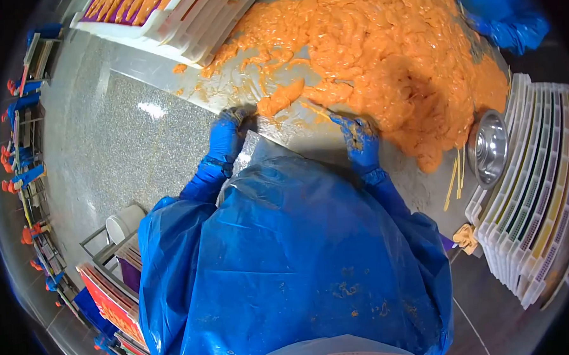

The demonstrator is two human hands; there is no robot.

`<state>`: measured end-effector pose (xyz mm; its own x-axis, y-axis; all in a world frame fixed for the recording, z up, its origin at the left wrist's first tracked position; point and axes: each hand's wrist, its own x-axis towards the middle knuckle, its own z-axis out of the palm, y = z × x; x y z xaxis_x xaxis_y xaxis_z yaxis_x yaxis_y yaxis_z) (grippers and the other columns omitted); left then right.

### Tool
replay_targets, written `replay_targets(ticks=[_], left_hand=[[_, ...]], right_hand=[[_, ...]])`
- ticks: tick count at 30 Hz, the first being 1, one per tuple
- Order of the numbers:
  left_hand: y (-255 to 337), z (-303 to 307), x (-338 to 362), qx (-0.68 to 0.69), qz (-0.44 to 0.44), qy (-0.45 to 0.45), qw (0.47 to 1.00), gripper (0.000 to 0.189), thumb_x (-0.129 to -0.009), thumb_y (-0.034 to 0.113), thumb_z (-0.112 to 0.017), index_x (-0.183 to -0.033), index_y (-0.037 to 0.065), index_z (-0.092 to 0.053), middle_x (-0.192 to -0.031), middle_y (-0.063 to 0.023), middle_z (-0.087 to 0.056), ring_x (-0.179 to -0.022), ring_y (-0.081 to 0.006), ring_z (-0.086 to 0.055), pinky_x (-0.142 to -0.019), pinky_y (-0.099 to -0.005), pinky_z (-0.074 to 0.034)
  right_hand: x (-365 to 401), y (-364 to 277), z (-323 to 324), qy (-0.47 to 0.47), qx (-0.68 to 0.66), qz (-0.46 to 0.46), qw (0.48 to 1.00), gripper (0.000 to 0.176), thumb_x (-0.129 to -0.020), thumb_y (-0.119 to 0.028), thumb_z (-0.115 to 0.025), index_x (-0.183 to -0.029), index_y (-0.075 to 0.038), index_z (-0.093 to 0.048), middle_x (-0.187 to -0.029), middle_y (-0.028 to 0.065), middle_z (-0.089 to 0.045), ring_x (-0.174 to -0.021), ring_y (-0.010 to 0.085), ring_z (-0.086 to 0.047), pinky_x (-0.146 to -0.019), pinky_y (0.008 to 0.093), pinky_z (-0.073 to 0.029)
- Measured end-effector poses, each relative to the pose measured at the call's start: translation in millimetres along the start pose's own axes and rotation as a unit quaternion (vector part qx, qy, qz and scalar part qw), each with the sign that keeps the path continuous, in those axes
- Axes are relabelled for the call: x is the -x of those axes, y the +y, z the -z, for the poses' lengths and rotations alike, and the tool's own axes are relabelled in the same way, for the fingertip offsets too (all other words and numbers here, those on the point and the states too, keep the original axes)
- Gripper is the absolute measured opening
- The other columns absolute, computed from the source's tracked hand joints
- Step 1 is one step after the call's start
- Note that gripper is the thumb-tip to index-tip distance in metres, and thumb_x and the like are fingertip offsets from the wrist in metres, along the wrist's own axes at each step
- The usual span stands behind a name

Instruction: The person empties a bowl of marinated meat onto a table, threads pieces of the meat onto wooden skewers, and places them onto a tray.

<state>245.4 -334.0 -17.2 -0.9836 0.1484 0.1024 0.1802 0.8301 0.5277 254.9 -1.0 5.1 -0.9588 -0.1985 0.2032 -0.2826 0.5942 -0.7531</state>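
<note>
My left hand (227, 133), in a blue glove smeared with orange, is at the front edge of the metal table (295, 129). Its fingers are curled, and what they hold, if anything, is hidden. A thin stick (316, 109) with orange residue points up and left from my right hand (359, 137), whose gloved fingers are closed on it. Between and beyond the hands lies a strip of orange meat (281, 99). The big heap of wet orange meat (380, 53) spreads behind and to the right of my right hand.
Stacked white trays (186, 29) stand at the upper left, more trays (520, 199) at the right. A metal bowl (488, 148) and loose sticks (453, 179) lie at the table's right. Another person's blue sleeve (512, 18) shows top right. A white bucket (125, 222) stands lower left.
</note>
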Motion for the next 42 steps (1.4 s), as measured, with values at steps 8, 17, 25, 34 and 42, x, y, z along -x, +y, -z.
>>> replay_targets(ticks=[8,17,25,34,42], left_hand=[[19,-5,-12,-0.064,-0.142,0.031,0.987,0.047,-0.080,0.010,-0.064,-0.126,0.018,-0.061,-0.122,-0.0095,-0.062,-0.108,-0.0311,-0.060,-0.090,-0.0433,-0.048],[13,-20,-19,-0.056,-0.150,0.042,0.986,0.044,-0.085,0.016,-0.065,-0.128,0.014,-0.059,-0.126,-0.0101,-0.059,-0.114,-0.0334,-0.055,-0.097,-0.0457,-0.043],[7,-33,-23,-0.014,-0.148,0.071,0.986,0.046,-0.083,0.015,-0.067,-0.128,0.012,-0.058,-0.124,-0.0111,-0.059,-0.114,-0.0331,-0.055,-0.098,-0.0456,-0.043],[5,-35,-22,-0.002,-0.140,0.071,0.988,0.047,-0.082,0.015,-0.067,-0.128,0.012,-0.058,-0.124,-0.0109,-0.060,-0.113,-0.0317,-0.056,-0.098,-0.0444,-0.044],[4,-36,-22,0.003,-0.139,0.071,0.988,0.046,-0.082,0.016,-0.066,-0.127,0.010,-0.058,-0.121,-0.0123,-0.060,-0.112,-0.0316,-0.056,-0.097,-0.0451,-0.044]], right_hand=[[-89,-5,-61,-0.060,0.061,0.105,0.991,0.033,-0.086,-0.006,-0.057,-0.112,-0.021,-0.072,-0.093,0.0099,-0.064,-0.088,0.0292,-0.060,-0.076,0.0411,-0.050],[-123,14,-79,-0.163,0.131,0.210,0.955,0.049,-0.083,-0.003,-0.049,-0.121,-0.027,-0.068,-0.093,0.0122,-0.060,-0.089,0.0303,-0.058,-0.078,0.0422,-0.049],[-136,7,-75,-0.250,0.113,0.218,0.936,0.052,-0.084,0.000,-0.048,-0.125,-0.027,-0.065,-0.085,0.0130,-0.055,-0.085,0.0295,-0.057,-0.078,0.0414,-0.048],[-147,11,-93,-0.267,0.189,0.294,0.898,0.042,-0.088,-0.007,-0.048,-0.122,-0.025,-0.065,-0.087,0.0120,-0.056,-0.083,0.0284,-0.060,-0.074,0.0409,-0.051],[-177,8,-90,-0.212,0.294,0.244,0.900,0.039,-0.089,-0.010,-0.049,-0.123,-0.023,-0.064,-0.094,0.0130,-0.062,-0.087,0.0293,-0.062,-0.075,0.0408,-0.052]])
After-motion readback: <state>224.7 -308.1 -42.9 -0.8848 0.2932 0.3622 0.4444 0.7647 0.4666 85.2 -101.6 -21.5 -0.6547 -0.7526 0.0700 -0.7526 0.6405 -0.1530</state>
